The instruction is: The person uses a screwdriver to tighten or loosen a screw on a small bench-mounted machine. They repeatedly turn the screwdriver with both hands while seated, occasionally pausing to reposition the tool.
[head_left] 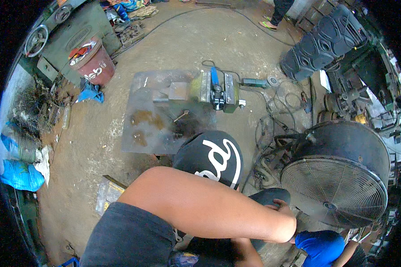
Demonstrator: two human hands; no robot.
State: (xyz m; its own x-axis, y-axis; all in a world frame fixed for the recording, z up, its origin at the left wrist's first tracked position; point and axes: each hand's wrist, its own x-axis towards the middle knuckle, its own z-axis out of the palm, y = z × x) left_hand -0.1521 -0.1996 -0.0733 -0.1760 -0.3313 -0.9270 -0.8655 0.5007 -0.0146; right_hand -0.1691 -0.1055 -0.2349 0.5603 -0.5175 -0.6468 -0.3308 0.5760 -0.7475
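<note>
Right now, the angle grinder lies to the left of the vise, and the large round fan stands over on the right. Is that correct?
Not quite: the head view shows the angle grinder to the right of the vise, not the left. The large round fan is indeed over on the right.

Black cloth [194,153] with white script, green vise [231,106], blue handle [214,76], teal grinder [252,82], black fan [349,140], dull red bucket [104,73]

- White lettering [93,72] on a reddish bucket [108,69], at 10 o'clock.
- White script [218,159] on black fabric [196,149], near centre toward 5 o'clock, partly covered.
- Oval plate [79,36] on a green machine [98,29], past 10 o'clock: unreadable.
</note>
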